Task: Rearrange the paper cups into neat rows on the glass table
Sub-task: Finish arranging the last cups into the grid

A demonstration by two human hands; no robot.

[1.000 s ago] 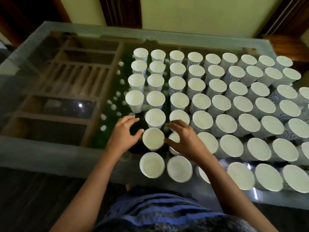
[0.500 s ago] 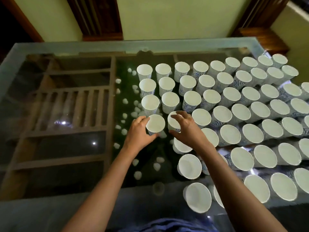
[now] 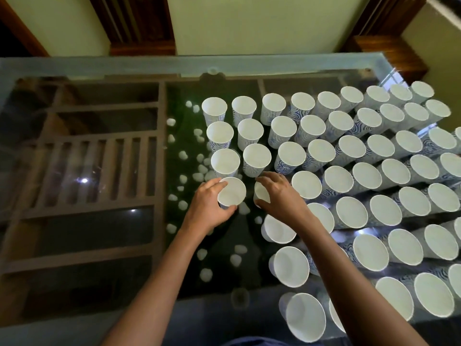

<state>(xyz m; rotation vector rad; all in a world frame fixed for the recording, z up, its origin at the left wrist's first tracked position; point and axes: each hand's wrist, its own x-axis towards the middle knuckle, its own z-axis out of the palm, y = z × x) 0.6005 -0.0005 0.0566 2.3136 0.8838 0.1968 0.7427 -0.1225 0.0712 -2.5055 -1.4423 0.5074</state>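
Note:
Several white paper cups with blue wave patterns stand upright in rows over the right half of the glass table. My left hand grips one cup at the left end of the fourth row, just below the leftmost cup of the third row. My right hand curls round the neighbouring cup, which it mostly hides. Below my hands the left column continues with a cup and another cup, set further right.
Under the glass lie a wooden slatted frame on the left and white pebbles on dark green. A yellow wall and dark wooden trim stand behind the table. The near table edge is close to my body.
Both hands have carried their two cups away from me, up to the row below the third row. The camera has tilted and shifted, showing more of the table's left side.

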